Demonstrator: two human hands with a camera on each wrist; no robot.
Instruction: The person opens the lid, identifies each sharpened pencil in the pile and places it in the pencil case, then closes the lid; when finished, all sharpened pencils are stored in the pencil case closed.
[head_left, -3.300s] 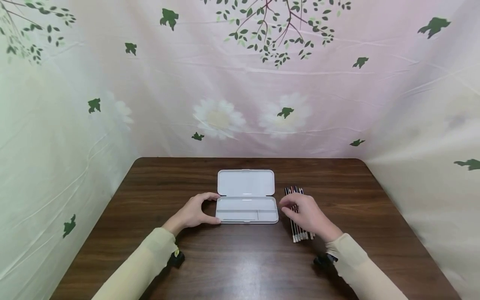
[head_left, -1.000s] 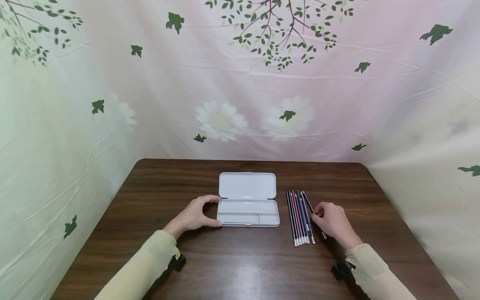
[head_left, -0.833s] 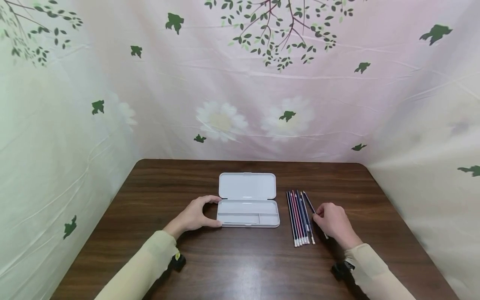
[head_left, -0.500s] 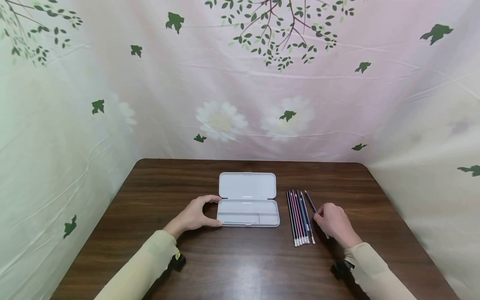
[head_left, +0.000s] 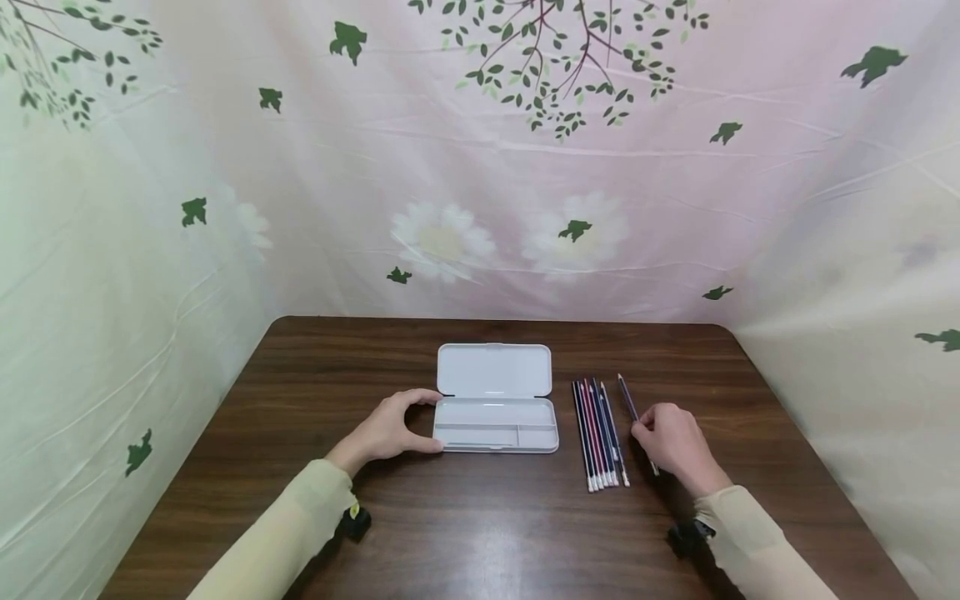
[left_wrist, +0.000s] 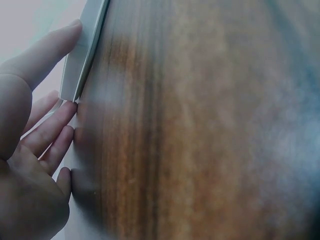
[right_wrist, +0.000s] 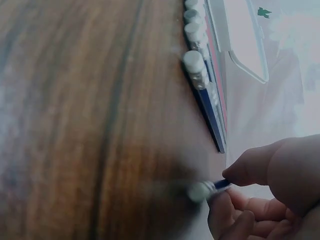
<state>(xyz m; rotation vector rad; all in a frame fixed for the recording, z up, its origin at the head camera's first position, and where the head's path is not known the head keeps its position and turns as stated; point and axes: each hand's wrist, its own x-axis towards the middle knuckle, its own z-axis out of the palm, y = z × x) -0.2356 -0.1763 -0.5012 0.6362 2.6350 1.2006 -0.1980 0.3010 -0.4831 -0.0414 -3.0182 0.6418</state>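
Observation:
A white pencil case (head_left: pixel 476 437) lies with its lid raised at mid-table, its divided tray bare inside. My left hand (head_left: pixel 386 427) holds the case's left end, thumb at the near corner and fingers at the far one; the left wrist view shows thumb and fingertips against its sides. To the right of the case, several pencils (head_left: pixel 597 433) lie side by side, dark blue and red with white erasers toward me. My right hand (head_left: pixel 672 439) pinches one dark blue pencil (head_left: pixel 627 396) between thumb and fingers, apart from the row. In the right wrist view its eraser end (right_wrist: pixel 200 191) sticks out below the fingertips.
The dark wood-grain table (head_left: pixel 337 358) has rounded far corners. A pale cloth with printed leaves and daisies (head_left: pixel 480 167) hangs behind it and at both sides.
The right hand has gone from above the pencil bundle to its right side. The pinched pencil has moved right, away from the row, which now lies spread flat. The left hand has stayed put.

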